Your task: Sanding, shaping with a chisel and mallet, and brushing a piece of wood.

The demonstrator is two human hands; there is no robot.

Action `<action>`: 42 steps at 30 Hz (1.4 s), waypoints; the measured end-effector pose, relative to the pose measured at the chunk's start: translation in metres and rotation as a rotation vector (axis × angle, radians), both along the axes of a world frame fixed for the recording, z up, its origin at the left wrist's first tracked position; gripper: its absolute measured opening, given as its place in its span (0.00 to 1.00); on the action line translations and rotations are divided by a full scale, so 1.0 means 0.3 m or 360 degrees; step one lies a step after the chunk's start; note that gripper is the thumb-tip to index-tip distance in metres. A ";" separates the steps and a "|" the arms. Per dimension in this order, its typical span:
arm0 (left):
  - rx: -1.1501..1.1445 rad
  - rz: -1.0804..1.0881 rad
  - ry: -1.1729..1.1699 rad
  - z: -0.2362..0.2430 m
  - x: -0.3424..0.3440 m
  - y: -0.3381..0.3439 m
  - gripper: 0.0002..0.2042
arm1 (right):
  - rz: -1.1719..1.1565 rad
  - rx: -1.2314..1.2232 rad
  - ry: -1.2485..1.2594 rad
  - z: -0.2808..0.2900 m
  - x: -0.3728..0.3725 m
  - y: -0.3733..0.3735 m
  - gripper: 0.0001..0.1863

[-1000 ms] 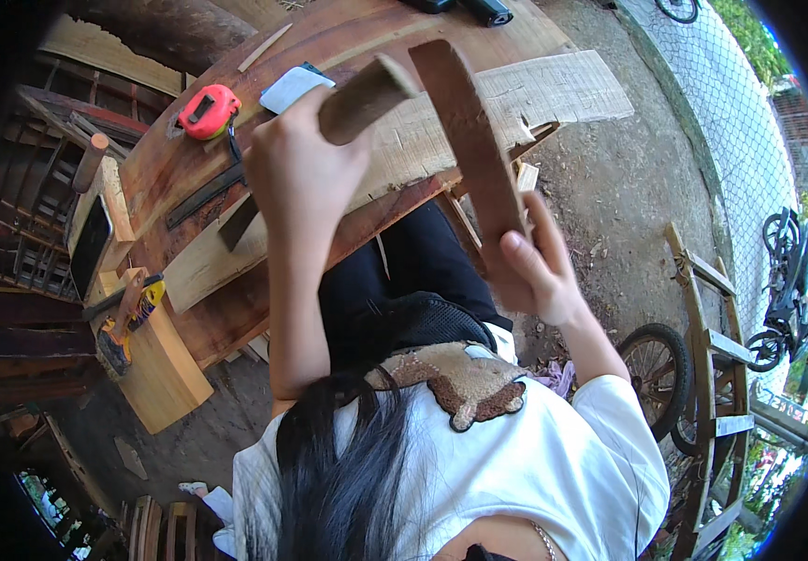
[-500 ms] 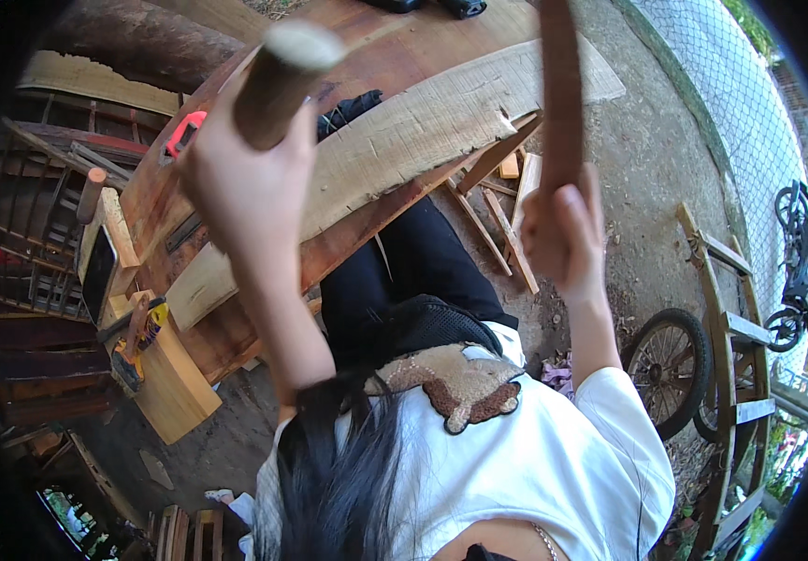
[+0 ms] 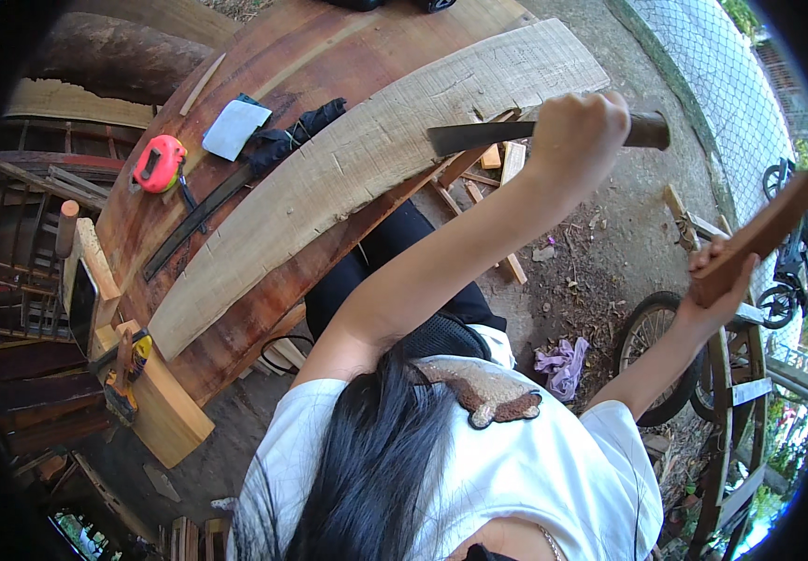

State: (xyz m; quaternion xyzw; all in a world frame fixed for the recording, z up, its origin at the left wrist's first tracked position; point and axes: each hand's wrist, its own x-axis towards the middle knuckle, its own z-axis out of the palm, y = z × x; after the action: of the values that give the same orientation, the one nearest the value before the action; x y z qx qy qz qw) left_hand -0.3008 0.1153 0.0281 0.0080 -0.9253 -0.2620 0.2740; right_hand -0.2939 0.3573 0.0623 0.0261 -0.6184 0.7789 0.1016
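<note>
My left hand [image 3: 580,136] is raised above the right end of a long pale plank [image 3: 357,154]. It is closed round a wooden-handled blade [image 3: 479,138], whose blunt-ended steel points left while the thick round handle [image 3: 648,130] sticks out to the right. Whether this is a chisel or a chopping knife I cannot tell. Out to the far right, my right hand [image 3: 717,280] grips a reddish-brown piece of wood [image 3: 759,234], tilted up and away. The two held things are apart, and neither touches the plank.
On the reddish wooden table [image 3: 348,65] lie a pink tape measure [image 3: 159,164], a pale blue pad [image 3: 236,128], a folded black umbrella [image 3: 296,136] and a dark strip [image 3: 196,224]. A clamp [image 3: 123,379] is at the lower left. A wheel [image 3: 652,346] and wooden frame [image 3: 722,393] stand right.
My left hand has swung right, from over the table's left side to above the plank's right end, turning the blade sideways. My right hand has moved outward to the right with the wooden piece.
</note>
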 end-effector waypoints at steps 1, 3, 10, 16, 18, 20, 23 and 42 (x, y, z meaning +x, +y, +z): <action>-0.0002 0.0006 -0.0008 -0.009 0.008 -0.014 0.04 | 0.0053 -0.0047 0.0080 0.012 -0.027 0.043 0.26; 0.0011 0.0154 -0.0015 -0.015 0.034 -0.043 0.04 | 0.0129 -0.0085 0.0250 0.064 -0.037 0.045 0.28; -0.0122 0.0387 0.0014 -0.009 0.111 -0.110 0.06 | 0.0643 0.0527 -0.0462 -0.060 0.154 -0.243 0.25; 0.0153 0.0410 0.0079 0.043 0.239 -0.167 0.08 | 0.0078 -0.0441 0.0070 0.008 0.037 -0.159 0.25; 0.0140 0.0428 0.0023 0.053 0.268 -0.173 0.08 | 0.0432 -0.0233 -0.0042 -0.092 0.091 -0.201 0.25; 0.0153 0.0410 -0.0032 0.047 0.283 -0.191 0.09 | 0.0936 0.0395 -0.0409 -0.075 0.225 -0.272 0.26; 0.0146 0.0567 -0.0077 0.026 0.330 -0.236 0.10 | 0.0624 0.0460 -0.0307 -0.073 0.189 -0.265 0.26; 0.0170 0.0379 -0.0132 0.043 0.378 -0.218 0.09 | 0.0902 0.0565 -0.0329 -0.045 0.242 -0.323 0.22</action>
State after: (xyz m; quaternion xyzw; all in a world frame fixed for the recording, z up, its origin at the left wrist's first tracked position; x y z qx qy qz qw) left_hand -0.1874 0.0499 0.0410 0.1433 -0.9130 -0.2760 0.2639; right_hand -0.2213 0.2604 0.0487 0.1348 -0.7195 0.6549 -0.1879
